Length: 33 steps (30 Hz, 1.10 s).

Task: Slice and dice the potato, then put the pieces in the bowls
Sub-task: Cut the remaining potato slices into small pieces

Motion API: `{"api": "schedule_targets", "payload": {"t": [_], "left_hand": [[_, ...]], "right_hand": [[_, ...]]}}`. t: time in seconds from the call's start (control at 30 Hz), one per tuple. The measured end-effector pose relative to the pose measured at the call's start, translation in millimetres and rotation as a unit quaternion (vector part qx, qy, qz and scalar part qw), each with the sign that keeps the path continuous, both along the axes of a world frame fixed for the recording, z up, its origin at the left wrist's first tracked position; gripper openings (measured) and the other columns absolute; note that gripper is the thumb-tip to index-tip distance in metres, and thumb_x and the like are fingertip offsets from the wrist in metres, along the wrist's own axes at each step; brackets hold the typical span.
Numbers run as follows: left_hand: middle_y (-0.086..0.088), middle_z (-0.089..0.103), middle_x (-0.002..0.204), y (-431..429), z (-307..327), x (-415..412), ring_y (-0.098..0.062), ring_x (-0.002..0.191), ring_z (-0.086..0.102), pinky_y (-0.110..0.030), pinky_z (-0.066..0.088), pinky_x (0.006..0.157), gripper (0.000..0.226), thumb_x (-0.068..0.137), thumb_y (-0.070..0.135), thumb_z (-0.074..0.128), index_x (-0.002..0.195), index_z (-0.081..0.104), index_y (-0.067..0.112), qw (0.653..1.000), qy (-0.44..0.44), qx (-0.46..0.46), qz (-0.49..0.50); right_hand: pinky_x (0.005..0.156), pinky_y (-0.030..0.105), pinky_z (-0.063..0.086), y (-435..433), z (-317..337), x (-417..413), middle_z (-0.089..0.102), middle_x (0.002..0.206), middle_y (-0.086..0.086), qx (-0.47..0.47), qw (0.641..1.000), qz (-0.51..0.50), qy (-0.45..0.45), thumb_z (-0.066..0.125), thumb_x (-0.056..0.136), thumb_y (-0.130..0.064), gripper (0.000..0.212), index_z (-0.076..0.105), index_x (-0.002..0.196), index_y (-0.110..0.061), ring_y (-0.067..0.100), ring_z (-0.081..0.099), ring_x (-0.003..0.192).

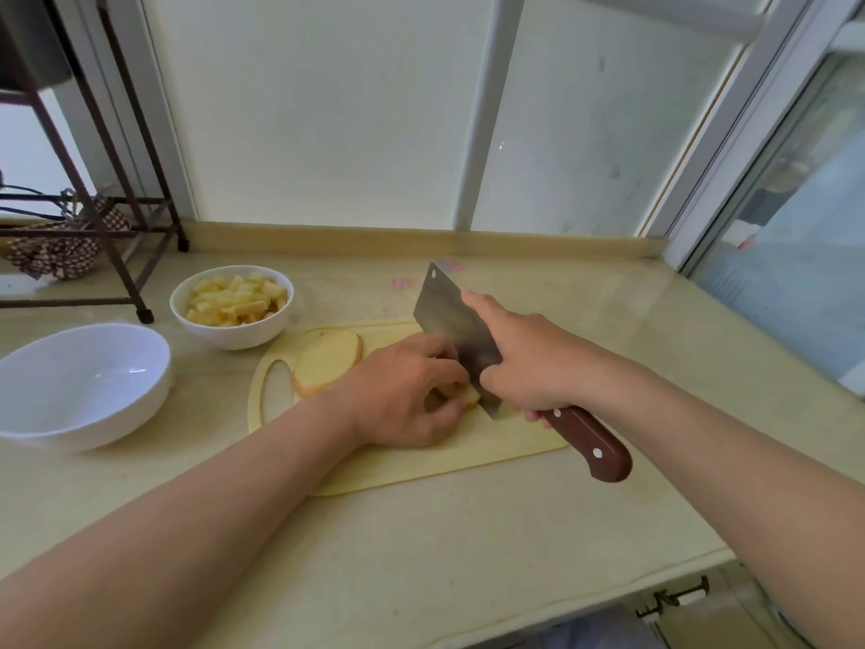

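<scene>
On the pale yellow cutting board (pixel 407 466), my left hand (pixel 402 395) holds down a small stack of potato strips (pixel 461 394) with curled fingers. My right hand (pixel 519 353) grips a cleaver (pixel 456 327) by its brown wooden handle, index finger along the blade's spine. The blade stands edge-down against the strips, right beside my left knuckles. A thick round potato slice (pixel 325 362) lies flat on the board's left part. A small white bowl (pixel 234 332) behind the board holds several diced potato pieces. A larger white bowl (pixel 82 386) at the left has nothing in it.
A dark metal rack (pixel 112 227) with a patterned cloth stands at the back left of the beige counter (pixel 421 555). Frosted window panes rise behind the counter. The counter's front edge runs at the lower right.
</scene>
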State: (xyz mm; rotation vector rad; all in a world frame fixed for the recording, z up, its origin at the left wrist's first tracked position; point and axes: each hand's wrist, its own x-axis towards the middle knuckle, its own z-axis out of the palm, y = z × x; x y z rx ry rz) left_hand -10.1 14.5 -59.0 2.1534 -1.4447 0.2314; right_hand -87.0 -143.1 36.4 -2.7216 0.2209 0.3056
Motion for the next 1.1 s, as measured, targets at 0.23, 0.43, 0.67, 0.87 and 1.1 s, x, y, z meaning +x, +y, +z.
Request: {"api": "schedule_targets", "payload": {"t": [0.23,0.43,0.67,0.87,1.1], "left_hand": [[-0.002,0.062,0.092,0.9,1.6,0.6,-0.023,0.080,0.057,-0.037,0.051,0.066,0.029,0.082,0.039,0.054,0.088,0.072,0.017,0.998,-0.060,0.005,0.024],[-0.001,0.061,0.093,1.2,0.0,1.3,-0.023,0.082,0.057,-0.037,0.052,0.065,0.029,0.082,0.042,0.055,0.087,0.069,0.018,0.998,-0.057,0.005,0.032],[0.003,0.060,0.092,2.1,-2.1,1.8,-0.020,0.081,0.057,-0.036,0.053,0.061,0.031,0.081,0.045,0.053,0.086,0.070,0.020,0.998,-0.058,-0.011,0.038],[0.003,0.062,0.091,2.8,-1.9,1.1,-0.018,0.080,0.058,-0.034,0.053,0.059,0.032,0.081,0.045,0.054,0.087,0.073,0.020,0.998,-0.056,-0.024,0.033],[0.002,0.062,0.091,2.9,-1.7,1.3,-0.019,0.080,0.059,-0.035,0.053,0.060,0.032,0.081,0.045,0.054,0.088,0.073,0.020,0.998,-0.058,-0.023,0.030]], "right_hand": [[0.045,0.033,0.056,-4.2,3.9,-13.4,0.062,0.087,0.003,0.010,1.000,-0.007,-0.017,0.049,0.089,-0.005,0.096,0.007,0.160,-0.054,0.018,0.062,0.044],[0.052,0.042,0.061,-2.8,9.7,-22.3,0.060,0.088,0.000,0.005,1.000,-0.006,-0.018,0.049,0.091,-0.005,0.095,0.006,0.160,-0.055,0.021,0.066,0.051],[0.050,0.036,0.060,2.1,14.2,-23.9,0.058,0.088,-0.003,0.002,1.000,-0.008,-0.016,0.049,0.091,-0.006,0.095,0.006,0.159,-0.056,0.020,0.065,0.049],[0.046,0.033,0.057,8.2,10.5,-24.3,0.058,0.089,0.000,0.007,1.000,-0.007,-0.016,0.050,0.092,-0.008,0.095,0.004,0.160,-0.055,0.019,0.063,0.048],[0.047,0.033,0.057,10.1,6.4,-30.8,0.063,0.092,0.003,-0.028,1.000,0.001,-0.009,0.049,0.088,-0.010,0.098,0.000,0.157,-0.059,0.024,0.071,0.054]]}}
